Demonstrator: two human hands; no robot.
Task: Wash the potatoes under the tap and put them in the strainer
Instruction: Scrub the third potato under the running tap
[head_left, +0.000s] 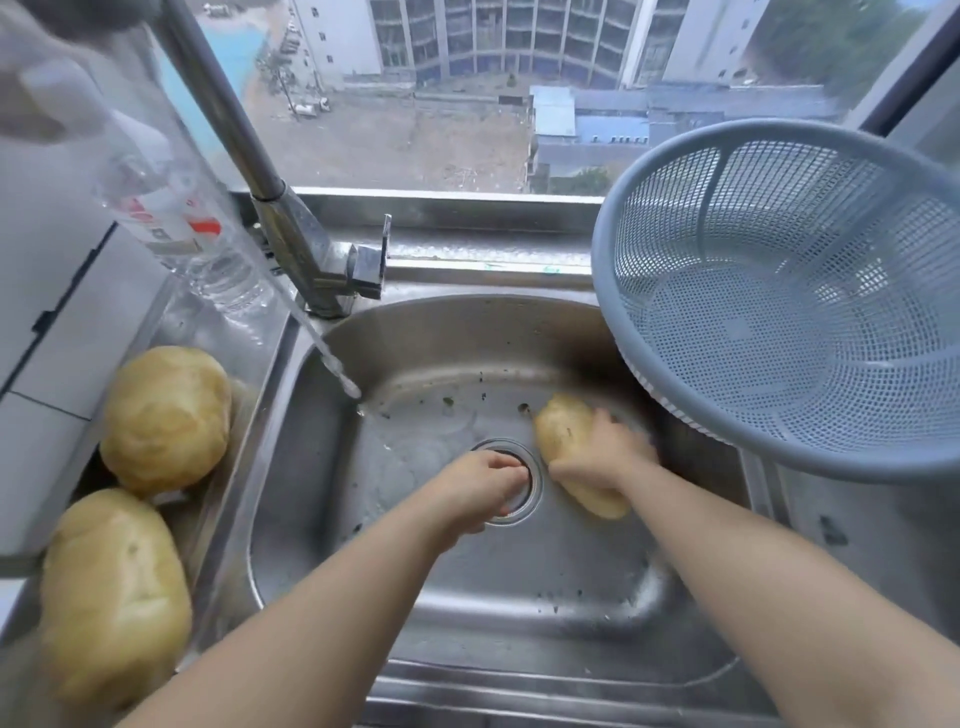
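**Potato** lying low in the sink, beneath the right grip. The fingers of this grip are curled over the potato's middle and clasp it. One end of the potato shows beyond the grip and the other on its near side. The grip itself is blurred.

**Left grip** just to the left of the right grip, apart from the potato and above the drain. Its fingers bend down toward the drain ring; whether they pinch anything cannot be told.

**Water** falls in a slanting stream past the tap. It strikes the sink floor beyond and to the left of the left grip, clear of both grips and of the potato.

**Strainer**, grey-blue plastic mesh, tilted. It stands to the right of and beyond the right grip, with its rim overhanging the sink's right edge.

**Far potato** and **near potato** rest on the counter, well to the left of the left grip and just beside one another.

**Clear bottle** beyond the far potato, left of the tap. Dark specks dot the sink floor beyond both grips.
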